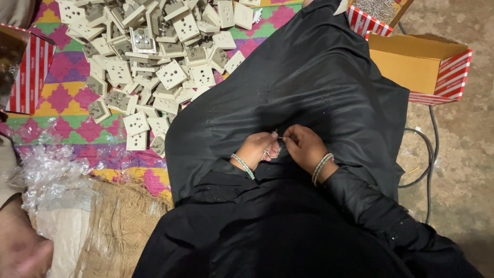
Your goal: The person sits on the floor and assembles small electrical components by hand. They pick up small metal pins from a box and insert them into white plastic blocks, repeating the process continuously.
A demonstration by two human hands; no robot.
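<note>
From the head view, the small metal piece (pixel 272 151) sits on the black cloth (pixel 309 87) over the lap, pinched between both hands, so I think it could slip into the dark folds and be hard to find; the socket plates (pixel 154 62) lie well apart on the patterned mat (pixel 62 98). The left hand (pixel 256 149) and the right hand (pixel 304 148) meet close to the body, wrists bent inward, fingertips closed on the piece.

A bright patterned mat (pixel 67 110) is covering the floor on the left, meeting coarse burlap (pixel 121 226) and crinkled clear plastic (pixel 49 175). On the right, bare, dusty concrete floor (pixel 463 154) is showing, with a dark cable (pixel 428 154) lying across it under dim light.
</note>
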